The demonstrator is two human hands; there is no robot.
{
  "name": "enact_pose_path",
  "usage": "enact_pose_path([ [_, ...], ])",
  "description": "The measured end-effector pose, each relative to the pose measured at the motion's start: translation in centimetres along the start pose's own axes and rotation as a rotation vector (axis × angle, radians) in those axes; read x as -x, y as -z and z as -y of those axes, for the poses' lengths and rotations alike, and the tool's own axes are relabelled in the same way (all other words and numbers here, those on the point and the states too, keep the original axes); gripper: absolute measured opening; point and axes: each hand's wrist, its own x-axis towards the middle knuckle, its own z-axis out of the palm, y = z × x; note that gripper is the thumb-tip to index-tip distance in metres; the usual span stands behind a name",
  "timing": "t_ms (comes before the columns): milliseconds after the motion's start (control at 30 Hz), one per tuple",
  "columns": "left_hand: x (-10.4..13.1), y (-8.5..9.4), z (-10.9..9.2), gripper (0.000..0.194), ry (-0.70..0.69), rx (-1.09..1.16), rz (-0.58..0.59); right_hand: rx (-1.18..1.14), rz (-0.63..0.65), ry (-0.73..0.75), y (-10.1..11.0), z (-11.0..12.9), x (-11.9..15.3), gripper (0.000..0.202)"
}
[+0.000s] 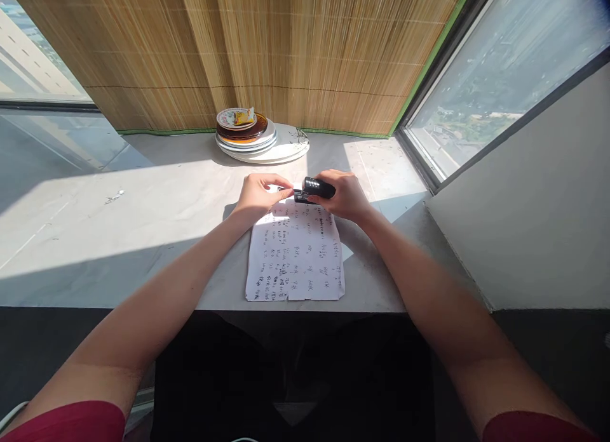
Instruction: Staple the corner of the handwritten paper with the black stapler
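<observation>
My right hand (347, 194) is wrapped round a black stapler (319, 187), held over the far edge of a handwritten paper sheet (300, 258). The stapler's top and its lower part are spread apart at the left end. My left hand (263, 193) is closed in a pinch, thumb and fingertips meeting at that end of the stapler. What lies between those fingertips is too small to make out. The sheet lies flat on the pale ledge (190, 207), close to its front edge, with rows of dark writing and a small notch in its near edge.
Beyond my hands stands a stack of plates (248, 143), with a small yellow packet (244, 117) on top. A bamboo blind (286, 54) hangs behind it. Small bits of debris (114, 197) lie on the left. A window (505, 80) and white wall (534, 194) bound the right side.
</observation>
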Motion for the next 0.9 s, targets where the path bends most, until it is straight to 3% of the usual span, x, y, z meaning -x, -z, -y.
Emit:
enact_pose_path([
  [267, 0.1, 0.4, 0.3, 0.006, -0.106, -0.026, -0.04, -0.114, -0.061, 0.011, 0.2, -0.3, 0.0, 0.025],
  [733, -0.2, 0.2, 1.1, 0.016, -0.043, -0.008, -0.037, -0.075, -0.03, -0.004, 0.1, -0.3, 0.0, 0.021],
  [900, -0.1, 0.6, 0.9, 0.008, -0.206, -0.077, -0.018, -0.065, -0.042, 0.0, 0.1, -0.7, 0.0, 0.023],
])
